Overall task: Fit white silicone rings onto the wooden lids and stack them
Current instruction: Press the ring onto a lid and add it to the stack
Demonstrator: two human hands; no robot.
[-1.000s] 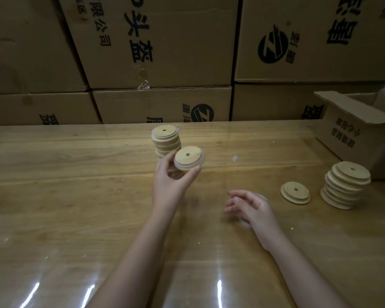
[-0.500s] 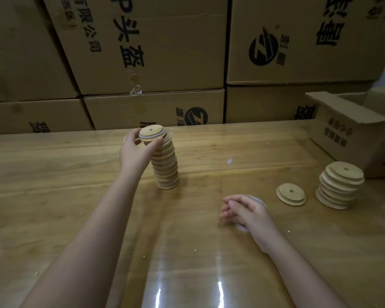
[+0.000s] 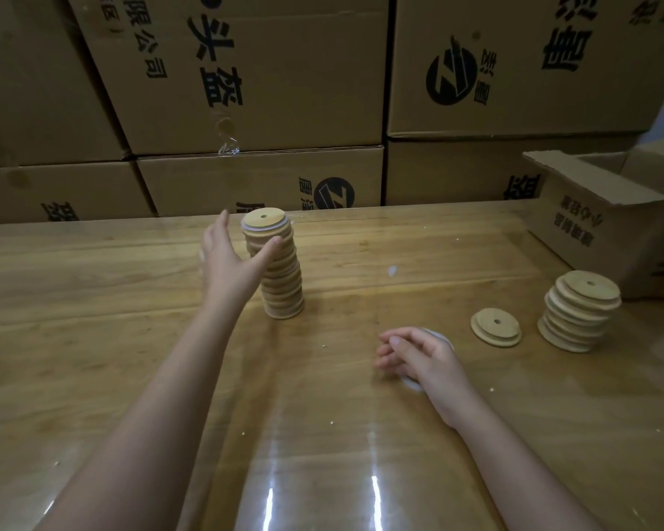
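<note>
beside the finished stack [image 3: 280, 277], left hand [image 3: 227, 258] is spread open, thumb against its side, likely steadying; right hand [image 3: 418, 354] rests loosely curled on a white ring [image 3: 413, 384], presumably kept ready for the loose lid [image 3: 496, 326].

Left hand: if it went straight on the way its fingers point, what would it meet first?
Likely the cardboard box behind the table. The left hand's fingers point past the lid stack, which stands beside its thumb; depth is unclear.

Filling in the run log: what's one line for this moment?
left hand: open, thumb touching ringed stack | right hand: resting on white ring | loose lid, second stack: untouched
</note>
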